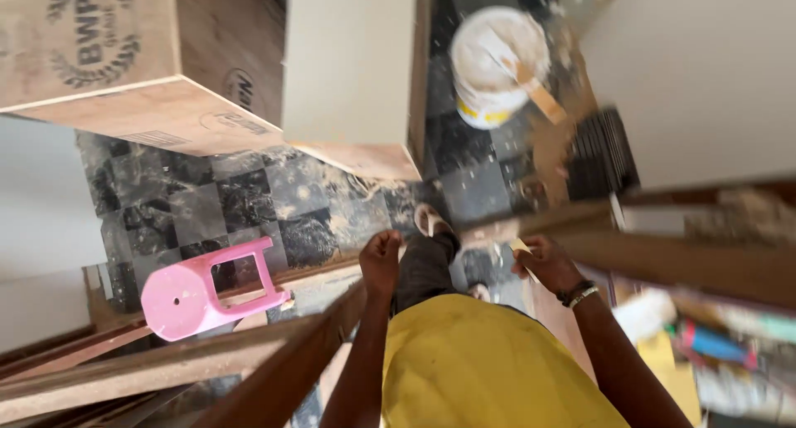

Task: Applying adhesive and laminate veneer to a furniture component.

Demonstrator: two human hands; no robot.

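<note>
Left hand (381, 258) fisted on top end of wooden frame rail (274, 370) | right hand (543, 262) pinching small pale strip (521, 246) beside wooden board (663, 258) | below: pink stool (203, 291) tipped on tiled floor (249, 196) | farther off: white bucket (496, 63), plywood boxes (124, 55)

The left hand (381, 261) is curling into a fist on the top edge of a long brown wood rail (282, 370). The right hand (543, 262) is pinching a small pale piece (521, 246) beside another wood rail (688, 262).
</note>
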